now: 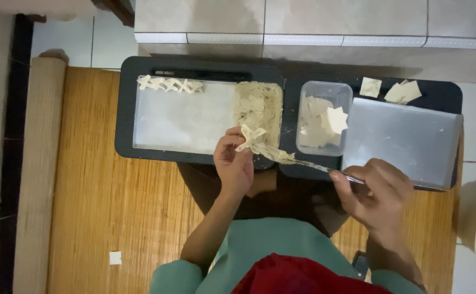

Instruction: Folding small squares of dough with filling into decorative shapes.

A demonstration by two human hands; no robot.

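Note:
My left hand point(233, 162) pinches a small folded dough wrapper point(250, 136) over the front edge of a shallow white tray point(183, 117). My right hand point(377, 193) grips a metal spoon point(325, 167) whose tip carries pale filling point(281, 157) just under the wrapper. The tray holds a row of folded dumplings point(169, 84) at its far left and a heap of pale filling point(258, 106) at its right end. A clear plastic tub point(325, 90) with square wrappers point(325, 121) stands right of the tray.
Everything rests on a low black table point(126, 103) over a bamboo mat point(113, 201). A grey lid point(404, 139) lies at the right, with loose wrappers point(403, 91) behind it. A rolled mat point(39, 163) lies left; a tiled step point(303, 24) rises behind.

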